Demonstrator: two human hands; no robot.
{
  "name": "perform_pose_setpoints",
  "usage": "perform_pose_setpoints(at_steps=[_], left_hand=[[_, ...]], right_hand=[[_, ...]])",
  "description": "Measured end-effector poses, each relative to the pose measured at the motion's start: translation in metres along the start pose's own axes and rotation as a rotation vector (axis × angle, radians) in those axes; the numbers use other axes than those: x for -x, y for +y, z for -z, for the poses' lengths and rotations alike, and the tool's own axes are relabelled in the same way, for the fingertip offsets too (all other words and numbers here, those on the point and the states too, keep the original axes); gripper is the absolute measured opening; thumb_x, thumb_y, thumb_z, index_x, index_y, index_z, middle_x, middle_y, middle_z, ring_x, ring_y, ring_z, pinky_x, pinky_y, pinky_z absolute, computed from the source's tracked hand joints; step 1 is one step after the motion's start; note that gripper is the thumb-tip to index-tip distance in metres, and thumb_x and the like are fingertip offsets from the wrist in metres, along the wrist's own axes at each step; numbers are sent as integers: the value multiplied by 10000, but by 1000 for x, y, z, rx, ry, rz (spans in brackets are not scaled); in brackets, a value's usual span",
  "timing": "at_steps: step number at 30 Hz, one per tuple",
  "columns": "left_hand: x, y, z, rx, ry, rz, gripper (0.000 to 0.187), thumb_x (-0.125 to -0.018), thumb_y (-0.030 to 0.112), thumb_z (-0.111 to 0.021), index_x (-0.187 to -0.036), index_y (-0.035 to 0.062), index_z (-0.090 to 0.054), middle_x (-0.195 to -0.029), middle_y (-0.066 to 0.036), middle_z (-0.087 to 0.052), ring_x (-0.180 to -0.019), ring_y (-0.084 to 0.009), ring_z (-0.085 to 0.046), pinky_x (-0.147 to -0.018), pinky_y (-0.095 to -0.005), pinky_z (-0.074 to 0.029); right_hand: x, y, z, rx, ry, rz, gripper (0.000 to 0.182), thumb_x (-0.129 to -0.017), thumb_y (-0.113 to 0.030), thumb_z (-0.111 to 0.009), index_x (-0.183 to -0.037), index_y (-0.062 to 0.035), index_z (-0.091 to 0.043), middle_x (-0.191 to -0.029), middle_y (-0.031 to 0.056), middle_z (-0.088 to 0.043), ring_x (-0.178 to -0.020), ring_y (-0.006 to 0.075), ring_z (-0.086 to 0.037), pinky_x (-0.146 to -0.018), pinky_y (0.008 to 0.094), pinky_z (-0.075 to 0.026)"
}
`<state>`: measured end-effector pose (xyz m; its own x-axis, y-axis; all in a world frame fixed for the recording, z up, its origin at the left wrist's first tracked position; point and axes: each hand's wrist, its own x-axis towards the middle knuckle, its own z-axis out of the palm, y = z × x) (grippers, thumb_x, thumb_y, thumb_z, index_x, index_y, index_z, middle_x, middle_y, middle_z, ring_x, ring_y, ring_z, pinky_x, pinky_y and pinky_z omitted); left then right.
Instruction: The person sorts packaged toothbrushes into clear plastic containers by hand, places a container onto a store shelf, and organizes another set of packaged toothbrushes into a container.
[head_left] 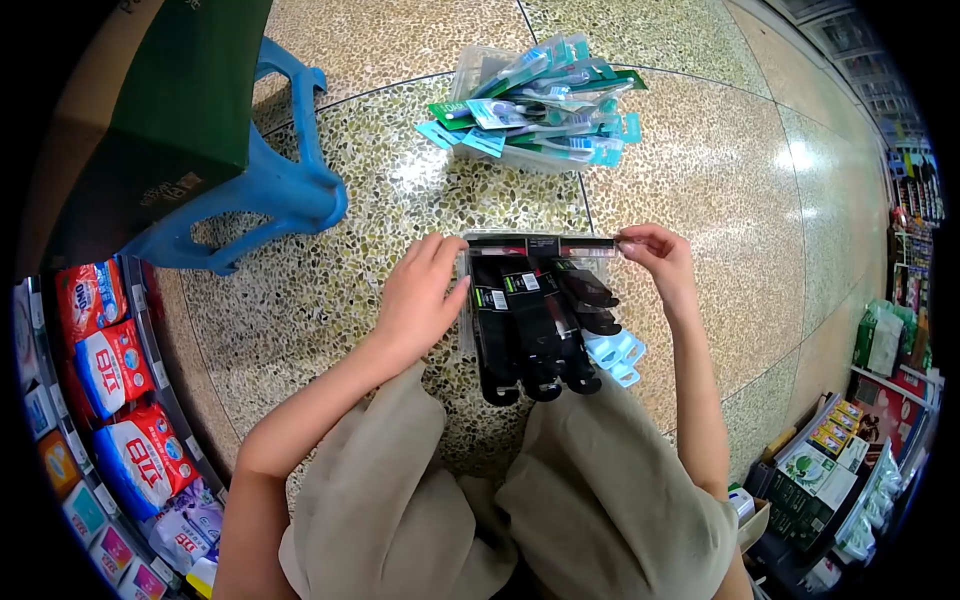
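Observation:
A clear plastic container [466,325] of long black hang-tab packages [528,318] sits on the floor before my knees. Several packs bear white barcode labels, and their hooked tabs point toward me. Across the far end lies another long, narrow black package [542,247]. My right hand [662,262] pinches its right end between thumb and fingers. My left hand [420,298] is at the container's left side, thumb and fingers apart, fingertips touching near the package's left end. Pale blue plastic hang tabs [615,356] stick out at the near right corner.
Beyond stands a clear bin [475,70] heaped with packaged toothbrushes [545,105]. A blue plastic stool [300,190] carries a dark green box [180,110] at left. Shelves with detergent bags [145,455] line the left; boxed goods [820,470] stand at right.

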<state>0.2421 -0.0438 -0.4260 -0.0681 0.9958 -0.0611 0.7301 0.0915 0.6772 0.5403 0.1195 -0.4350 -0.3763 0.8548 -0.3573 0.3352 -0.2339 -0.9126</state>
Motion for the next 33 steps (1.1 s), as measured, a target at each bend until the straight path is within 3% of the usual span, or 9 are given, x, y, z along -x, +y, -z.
perform_pose_setpoints(at_steps=[10, 11, 14, 19, 23, 26, 28, 30, 33], left_hand=[[-21, 13, 11, 166, 45, -103, 402, -827, 144, -675, -1192, 41, -543, -1149, -146, -571, -1102, -339, -530, -940, -400, -430], [-26, 12, 14, 129, 81, -145, 448, -819, 171, -725, -1219, 47, -569, -1160, -111, -611, -981, -215, -595, -774, -332, -479], [-39, 10, 23, 126, 86, -173, 437, -806, 212, -754, -1176, 42, -596, -1100, -112, -639, -947, -215, -608, -766, -334, -483], [-52, 8, 37, 176, 53, -205, 372, -770, 200, -783, -1044, -8, -643, -854, -110, -676, -801, -225, -646, -720, -344, -504], [-57, 2, 40, 131, 32, -222, 291, -803, 142, -750, -1027, -13, -646, -868, -93, -695, -779, -197, -655, -717, -316, -517], [-60, 8, 47, 487, 154, -164, 287, -794, 209, -766, -934, -16, -656, -790, -96, -696, -727, -188, -657, -688, -314, -508], [-65, 8, 64, 508, 170, -144, 246, -827, 235, -756, -938, 27, -686, -803, -43, -682, -744, -96, -620, -693, -267, -497], [-71, 6, 84, 485, 75, -104, 248, -904, 210, -688, -1048, 10, -662, -965, -66, -705, -898, -103, -650, -807, -260, -508], [-79, 6, 94, 556, -14, -63, 296, -915, 288, -672, -1050, 25, -670, -972, -45, -698, -887, -92, -638, -807, -254, -498]], right_hand=[[4, -90, -76, 403, -48, 471, 92, -773, -82, -755, -842, -26, -735, -764, 49, -703, -690, 123, -639, -638, 263, -493], [1, -96, -85, 441, -62, 530, 95, -765, -92, -761, -832, -29, -736, -742, 51, -698, -675, 129, -639, -625, 267, -490], [-12, -110, -104, 436, -119, 590, 143, -729, -114, -778, -826, -20, -731, -715, 113, -702, -649, 203, -685, -616, 306, -525], [-26, -112, -117, 417, -133, 577, 140, -710, -117, -795, -777, -15, -725, -694, 96, -699, -637, 166, -680, -602, 284, -521], [-25, -102, -114, 315, -149, 576, 208, -785, -183, -774, -909, -25, -721, -767, 78, -712, -684, 138, -673, -644, 278, -521], [-16, -96, -105, 224, -100, 549, 244, -848, -233, -732, -991, -37, -710, -823, 55, -708, -748, 121, -658, -690, 268, -513], [-12, -92, -96, 170, -71, 510, 254, -882, -258, -701, -1022, -46, -703, -848, 37, -698, -785, 110, -642, -715, 258, -503], [-8, -90, -86, 147, -73, 435, 244, -909, -260, -668, -1036, -54, -701, -851, 13, -689, -795, 87, -623, -708, 239, -481], [-4, -87, -78, 108, -72, 391, 249, -922, -255, -650, -1066, -58, -695, -852, 12, -693, -786, 70, -615, -697, 231, -464]])
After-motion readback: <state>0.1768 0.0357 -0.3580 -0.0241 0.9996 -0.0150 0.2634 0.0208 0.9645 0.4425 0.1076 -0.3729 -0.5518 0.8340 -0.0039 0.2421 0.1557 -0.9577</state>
